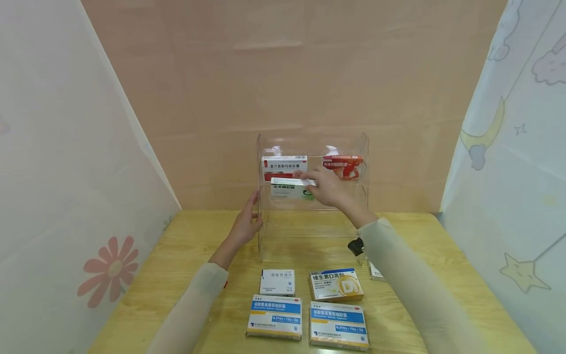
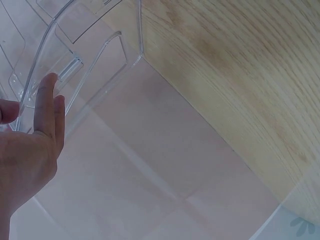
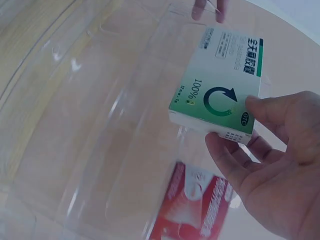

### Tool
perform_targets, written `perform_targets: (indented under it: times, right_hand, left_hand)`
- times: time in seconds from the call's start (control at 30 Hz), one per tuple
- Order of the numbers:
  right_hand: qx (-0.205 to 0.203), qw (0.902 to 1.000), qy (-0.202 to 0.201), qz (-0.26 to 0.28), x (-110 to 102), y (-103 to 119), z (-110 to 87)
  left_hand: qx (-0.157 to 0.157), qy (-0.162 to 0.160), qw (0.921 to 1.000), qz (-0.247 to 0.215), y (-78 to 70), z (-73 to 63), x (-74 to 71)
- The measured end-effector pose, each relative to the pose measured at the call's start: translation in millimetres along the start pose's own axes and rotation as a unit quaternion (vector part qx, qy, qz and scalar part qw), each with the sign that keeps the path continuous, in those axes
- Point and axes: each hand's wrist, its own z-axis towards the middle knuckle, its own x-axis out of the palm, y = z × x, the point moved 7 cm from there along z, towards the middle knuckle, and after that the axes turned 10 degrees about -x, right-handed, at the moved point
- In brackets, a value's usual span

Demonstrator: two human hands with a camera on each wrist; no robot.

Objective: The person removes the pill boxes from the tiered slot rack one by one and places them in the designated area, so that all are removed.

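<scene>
A clear plastic rack (image 1: 309,231) with tiers stands upright on the table. My right hand (image 1: 328,188) pinches one end of a white and green medicine box (image 1: 287,190) in front of the rack's middle tier; the right wrist view shows thumb and fingers on the box (image 3: 220,80). Whether it touches the shelf, I cannot tell. At the rack's left side, my left hand (image 1: 244,225) holds the side panel, with the thumb and fingers (image 2: 46,102) on either side of its edge. The upper tier bears a white and red medicine box (image 1: 283,165) and a red-orange medicine box (image 1: 349,168).
On the table before the rack lie a small white box (image 1: 277,282), an orange and white vitamin D box (image 1: 338,285) and two blue and white boxes (image 1: 275,318). Another white box (image 1: 375,270) is partly hidden by the right sleeve. A black object (image 1: 355,247) shows beside that sleeve.
</scene>
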Motion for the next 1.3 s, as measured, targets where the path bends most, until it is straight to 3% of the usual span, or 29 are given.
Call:
perform_targets:
  times: [0.23,0.77,1.07,1.3]
  right_hand:
    - [-0.006,0.9997,-0.014,0.019,-23.0,-5.1,-20.7]
    - [-0.052,0.9975,0.008,0.048,-37.5,-19.8,-72.4]
    - [-0.031,0.9963,0.028,0.076,-47.7,-33.9,-109.7]
    - [-0.018,0.9965,0.049,0.065,-50.2,-42.9,-130.2]
  left_hand:
    - [0.001,0.001,1.0,-0.001,-0.2,2.1,-2.1]
    - [0.024,-0.006,0.9997,0.003,3.5,0.9,-7.4]
    - [0.019,0.0,0.9998,0.006,4.7,-0.7,-8.2]
    - [0.017,-0.003,0.9998,0.01,4.1,-0.1,-9.4]
